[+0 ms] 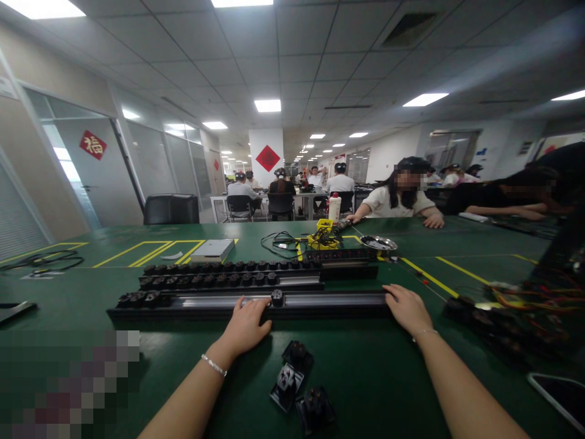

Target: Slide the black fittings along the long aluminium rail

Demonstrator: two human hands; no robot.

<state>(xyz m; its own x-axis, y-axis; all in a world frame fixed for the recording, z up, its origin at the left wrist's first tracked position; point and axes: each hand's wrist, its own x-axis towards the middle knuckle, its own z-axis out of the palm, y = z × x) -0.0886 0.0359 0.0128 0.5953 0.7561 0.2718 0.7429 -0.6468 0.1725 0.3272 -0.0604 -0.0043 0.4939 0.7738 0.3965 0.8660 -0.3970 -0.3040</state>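
A long black rail (338,300) with a silver channel lies across the green table. My left hand (249,318) rests on its near edge, fingers apart, just left of a round black module (276,297) in the channel. At the rail's right end, my right hand (407,310) touches it with fingers spread. Several round modules (152,298) sit at the left end. Three black square-based parts lie between my forearms: one (298,352) behind, a second (287,383) with a pale face, and a third (315,408) nearest me.
Behind are two more rails (299,280) with rows of modules. A grey box (212,250), black cables (280,242), a yellow bin (324,227) and a metal dish (379,243) stand farther back. Wires (516,299) and a phone (560,396) lie right. A person (393,201) sits opposite.
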